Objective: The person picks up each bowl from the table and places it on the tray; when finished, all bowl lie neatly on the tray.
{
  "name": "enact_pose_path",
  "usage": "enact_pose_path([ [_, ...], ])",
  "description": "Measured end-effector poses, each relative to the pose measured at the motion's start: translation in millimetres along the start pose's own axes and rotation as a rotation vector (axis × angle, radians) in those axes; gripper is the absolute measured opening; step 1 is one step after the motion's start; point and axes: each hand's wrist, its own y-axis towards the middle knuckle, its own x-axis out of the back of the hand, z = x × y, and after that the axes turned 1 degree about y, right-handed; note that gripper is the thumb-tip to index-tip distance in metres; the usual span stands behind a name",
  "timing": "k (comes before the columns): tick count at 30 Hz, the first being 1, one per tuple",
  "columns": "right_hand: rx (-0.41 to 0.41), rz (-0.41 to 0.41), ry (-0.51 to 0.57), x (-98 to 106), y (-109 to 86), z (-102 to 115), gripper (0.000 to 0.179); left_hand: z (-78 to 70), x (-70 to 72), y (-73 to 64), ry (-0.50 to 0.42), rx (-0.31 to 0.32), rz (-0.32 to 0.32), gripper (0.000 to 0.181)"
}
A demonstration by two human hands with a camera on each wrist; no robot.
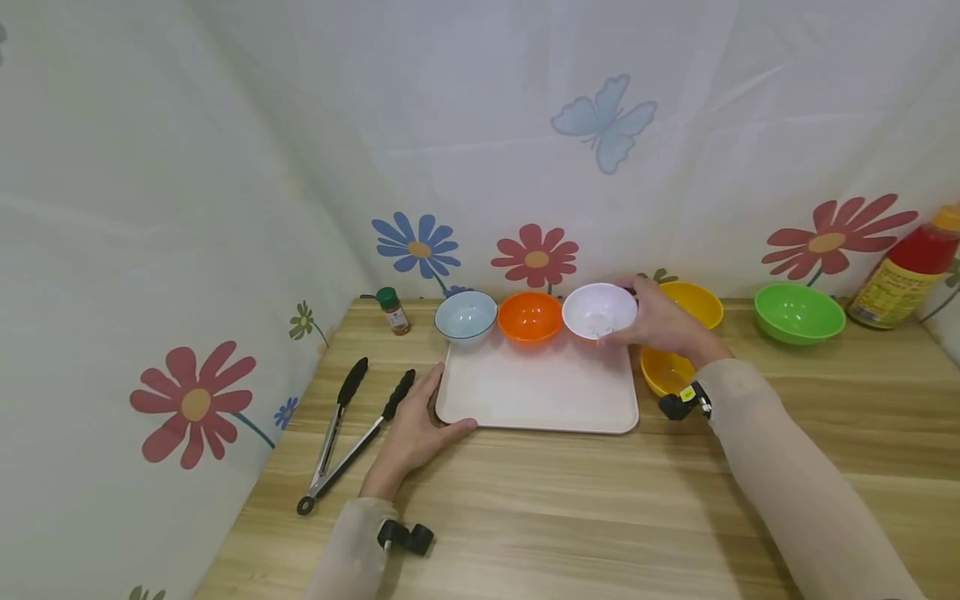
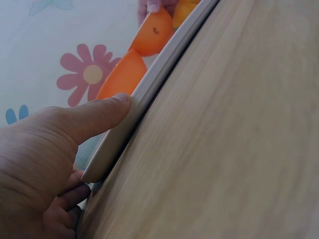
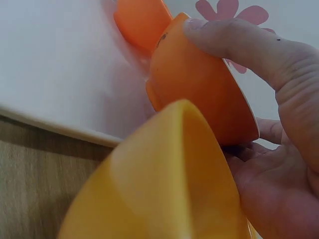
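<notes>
A bowl (image 1: 597, 310), white inside and orange outside, sits at the back right of the white tray (image 1: 536, 400). My right hand (image 1: 663, 321) grips it, thumb on the near side and fingers round the far side; the orange outer wall (image 3: 194, 84) shows in the right wrist view. My left hand (image 1: 416, 429) holds the tray's near left corner, with the thumb (image 2: 112, 107) on the front rim and the fingers along the left side. Beside the held bowl stand an orange bowl (image 1: 530, 318) and a pale blue bowl (image 1: 466, 317) along the tray's back edge.
Two yellow bowls (image 1: 701, 304) stand right of the tray, partly hidden by my right hand. Farther right are a green bowl (image 1: 799, 313) and a red bottle (image 1: 900, 275) with a yellow cap. Left are tongs (image 1: 348, 454), spread apart, and a green-capped spice jar (image 1: 393, 312). A flowered curtain backs the table.
</notes>
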Motion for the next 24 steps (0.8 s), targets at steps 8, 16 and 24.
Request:
enact_pose_path([
  [8, -0.007, 0.014, -0.048, 1.2, -0.3, -2.5, 0.112, 0.0, 0.2, 0.2, -0.003, 0.004, 0.000, 0.122],
  [16, -0.024, 0.065, -0.042, 2.9, -1.1, -3.3, 0.111, -0.1, 0.1, 0.3, -0.001, 0.005, -0.001, 0.122],
  [24, -0.013, 0.111, -0.007, 5.2, -5.2, -2.2, 0.109, -0.1, -0.3, -0.2, 0.005, 0.004, -0.006, 0.122],
])
